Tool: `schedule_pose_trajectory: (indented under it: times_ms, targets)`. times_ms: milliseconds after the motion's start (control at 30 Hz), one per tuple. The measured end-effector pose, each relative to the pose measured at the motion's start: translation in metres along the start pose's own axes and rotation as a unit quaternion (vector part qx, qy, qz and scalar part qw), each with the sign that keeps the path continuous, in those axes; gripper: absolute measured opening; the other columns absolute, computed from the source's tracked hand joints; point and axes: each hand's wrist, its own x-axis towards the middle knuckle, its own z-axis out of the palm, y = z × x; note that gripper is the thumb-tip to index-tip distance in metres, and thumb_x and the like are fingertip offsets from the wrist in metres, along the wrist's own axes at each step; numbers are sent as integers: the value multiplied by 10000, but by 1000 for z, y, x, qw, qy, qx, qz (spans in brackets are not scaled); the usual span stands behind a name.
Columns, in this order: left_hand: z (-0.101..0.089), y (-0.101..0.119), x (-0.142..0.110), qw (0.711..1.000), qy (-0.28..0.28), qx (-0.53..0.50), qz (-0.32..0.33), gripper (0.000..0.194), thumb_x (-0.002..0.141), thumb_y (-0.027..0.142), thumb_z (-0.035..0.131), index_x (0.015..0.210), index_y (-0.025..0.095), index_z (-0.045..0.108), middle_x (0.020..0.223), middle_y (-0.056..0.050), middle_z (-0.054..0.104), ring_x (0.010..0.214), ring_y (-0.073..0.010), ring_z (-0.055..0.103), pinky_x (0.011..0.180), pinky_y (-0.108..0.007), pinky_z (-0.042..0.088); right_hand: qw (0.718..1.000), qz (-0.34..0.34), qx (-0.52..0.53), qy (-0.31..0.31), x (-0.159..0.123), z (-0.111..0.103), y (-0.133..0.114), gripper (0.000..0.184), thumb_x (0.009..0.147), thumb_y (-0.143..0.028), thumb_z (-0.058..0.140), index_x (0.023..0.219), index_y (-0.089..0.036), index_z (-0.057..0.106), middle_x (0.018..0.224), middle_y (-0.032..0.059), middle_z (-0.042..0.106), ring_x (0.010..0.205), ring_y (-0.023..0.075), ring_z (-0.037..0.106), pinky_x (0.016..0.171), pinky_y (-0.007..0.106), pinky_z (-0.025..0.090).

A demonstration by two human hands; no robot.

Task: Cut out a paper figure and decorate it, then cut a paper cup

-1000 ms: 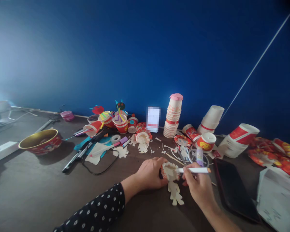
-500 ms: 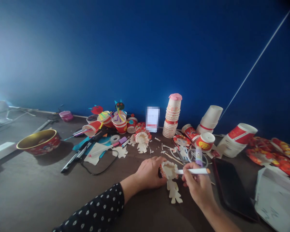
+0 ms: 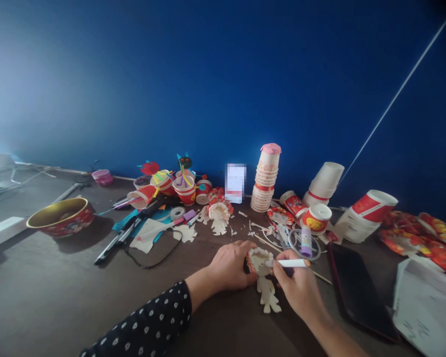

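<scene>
My left hand (image 3: 232, 265) grips the left edge of a small paper figure cut from a cup, with a round frilled head (image 3: 260, 261) that is white inside and red outside. Its white cut-out body (image 3: 268, 296) lies flat on the table below the head. In my right hand (image 3: 299, 287) is a white marker pen (image 3: 294, 263) with an orange end, held nearly level. The pen's tip points left into the head's hollow side; my fingers partly hide the tip. A similar paper figure (image 3: 219, 218) lies farther back on the table.
A black phone (image 3: 360, 292) lies right of my right hand. Behind it stand a glue stick (image 3: 306, 241) and paper cups (image 3: 315, 218). A tall cup stack (image 3: 264, 181) rises near the blue wall. On the left are a gold-lined bowl (image 3: 61, 218), a black cable (image 3: 148, 268) and cup crafts (image 3: 185, 191).
My right hand and the marker have shifted a little to the left, the pen reaching further across the figure's head. My left hand keeps its hold on the figure.
</scene>
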Motion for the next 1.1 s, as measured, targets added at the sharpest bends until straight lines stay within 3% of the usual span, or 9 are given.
schedule_pose_trajectory:
  times_ms: [1100]
  targets:
    - [2, -3, 1, 1000, 0, -11, 7, 549, 636, 375, 624, 1146, 254, 460, 1102, -50, 598, 1016, -241, 562, 878, -347, 429, 1000, -17, -10, -6, -1, 0, 1, 211, 826, -377, 469, 698, -211, 491, 491, -9, 576, 446, 180, 575, 429, 251, 410]
